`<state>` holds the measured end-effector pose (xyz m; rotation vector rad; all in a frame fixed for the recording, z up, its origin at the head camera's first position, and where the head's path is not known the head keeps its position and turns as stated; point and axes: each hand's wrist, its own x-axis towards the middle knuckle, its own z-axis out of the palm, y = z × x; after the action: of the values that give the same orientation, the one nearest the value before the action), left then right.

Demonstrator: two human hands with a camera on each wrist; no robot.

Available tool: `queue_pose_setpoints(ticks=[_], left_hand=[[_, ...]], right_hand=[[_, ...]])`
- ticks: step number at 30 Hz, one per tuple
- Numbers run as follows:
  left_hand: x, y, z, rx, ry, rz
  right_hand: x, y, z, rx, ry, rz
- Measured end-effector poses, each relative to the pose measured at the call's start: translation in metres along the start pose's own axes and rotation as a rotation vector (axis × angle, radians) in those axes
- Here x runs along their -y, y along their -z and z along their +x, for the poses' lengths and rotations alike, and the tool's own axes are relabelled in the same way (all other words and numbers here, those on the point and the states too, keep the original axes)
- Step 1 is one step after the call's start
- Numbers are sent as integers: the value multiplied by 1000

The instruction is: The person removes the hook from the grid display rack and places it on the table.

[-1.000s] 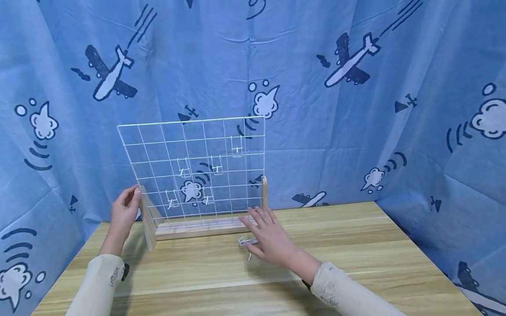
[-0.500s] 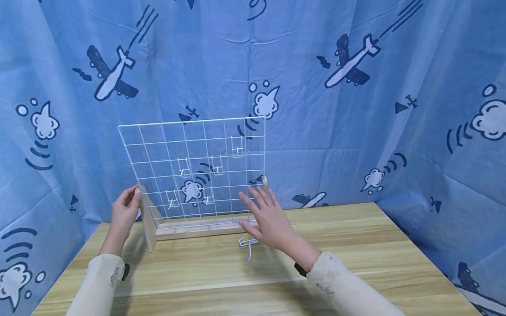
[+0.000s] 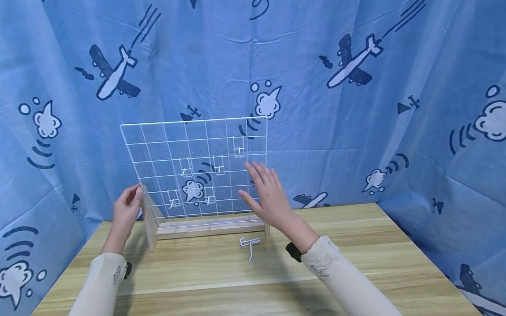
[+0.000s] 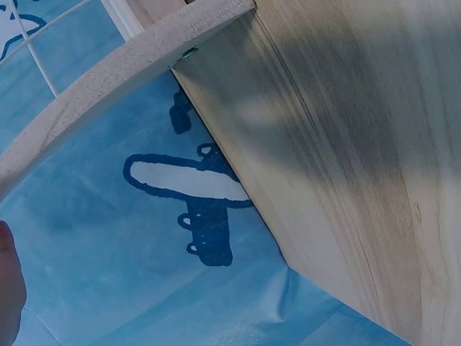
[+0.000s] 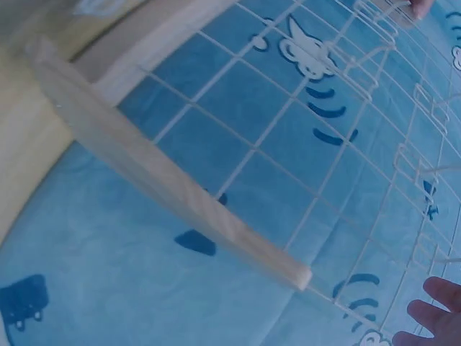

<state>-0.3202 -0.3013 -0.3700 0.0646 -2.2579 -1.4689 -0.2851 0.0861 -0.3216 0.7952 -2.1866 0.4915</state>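
Observation:
A white wire grid panel [image 3: 193, 121] stands upright in a wooden base [image 3: 209, 230]. Several white wire hooks, such as the upper right hook [image 3: 239, 152], hang on it. At the left, my left hand [image 3: 126, 210] pinches the top of the wooden side support [image 3: 149, 226] between thumb and fingers. My right hand [image 3: 272, 199] is raised with spread fingers before the panel's right side, holding nothing, and hides part of it. In the right wrist view its fingertips [image 5: 439, 306] show beside the grid, beyond the right support [image 5: 166, 176]. One loose white hook [image 3: 250, 242] lies on the table.
The wood-grain table [image 3: 340, 259] ends at a back edge just behind the rack. A blue curtain [image 3: 308, 131] with aeroplane prints surrounds it at the back and sides.
My right hand has risen from above the loose hook to in front of the panel's right side, uncovering that hook. My left hand has stayed on the support.

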Motion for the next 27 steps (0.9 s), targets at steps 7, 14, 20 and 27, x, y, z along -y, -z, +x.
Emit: queue_pose_setpoints(ticks=[7,14,20,27], left_hand=[[0,0,-1,-3,0,-8],[1,1,-1,5,1,3],[2,0,-2,8,-2,-6],[1,0,-2,2,-3,-18]], right_hand=[[3,2,20,-103,-47,120],[10,-1,37,-195,-135,251],[13,-6,48,-270,-192,308],[15,-12,56,-325,-185,335]])
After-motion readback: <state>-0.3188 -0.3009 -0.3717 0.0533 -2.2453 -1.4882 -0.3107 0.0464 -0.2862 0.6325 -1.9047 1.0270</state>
